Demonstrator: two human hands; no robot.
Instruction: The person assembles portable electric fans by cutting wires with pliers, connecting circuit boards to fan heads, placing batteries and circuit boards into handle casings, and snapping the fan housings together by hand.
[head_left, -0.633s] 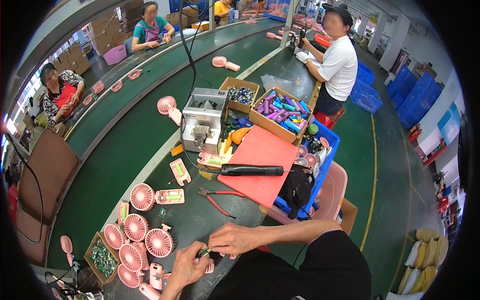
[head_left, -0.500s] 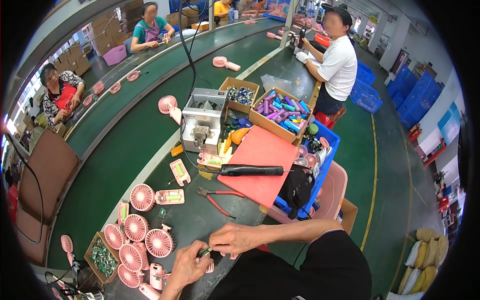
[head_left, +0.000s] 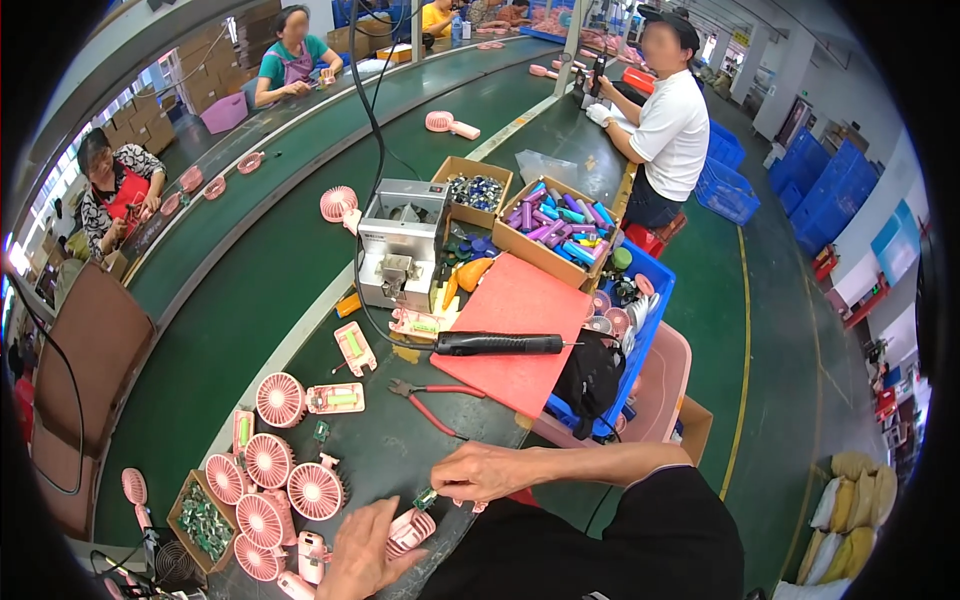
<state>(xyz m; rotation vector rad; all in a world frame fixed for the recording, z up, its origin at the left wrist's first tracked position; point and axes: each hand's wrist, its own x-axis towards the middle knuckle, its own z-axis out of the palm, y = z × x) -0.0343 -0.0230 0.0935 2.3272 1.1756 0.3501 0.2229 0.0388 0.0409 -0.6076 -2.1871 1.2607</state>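
My left hand (head_left: 362, 552) is at the near edge of the bench, thumb and fingers around a pink fan housing (head_left: 408, 532) with slotted vents. To its right, my right hand (head_left: 482, 472) pinches a small green circuit board (head_left: 426, 497) just above that housing. Another pink piece (head_left: 470, 504) shows partly under my right hand. Left of my hands lie several round pink fan heads (head_left: 316, 490) and a carton of small green circuit boards (head_left: 203, 517). A loose circuit board (head_left: 321, 431) rests on the bench. Beyond are open pink handles (head_left: 336, 398) with green cells.
Red-handled cutters (head_left: 436, 402) and a black electric screwdriver (head_left: 500, 344) on a red sheet (head_left: 520, 300) lie ahead. Behind stand a silver machine (head_left: 402, 245) and a carton of purple and blue cells (head_left: 555, 225). A blue crate (head_left: 655, 335) is on the right; co-workers sit or stand farther off.
My hands have drawn apart. The circuit board, held between both hands before, is now in my right hand, which moved slightly right. My left hand moved down and left, onto the pink housing.
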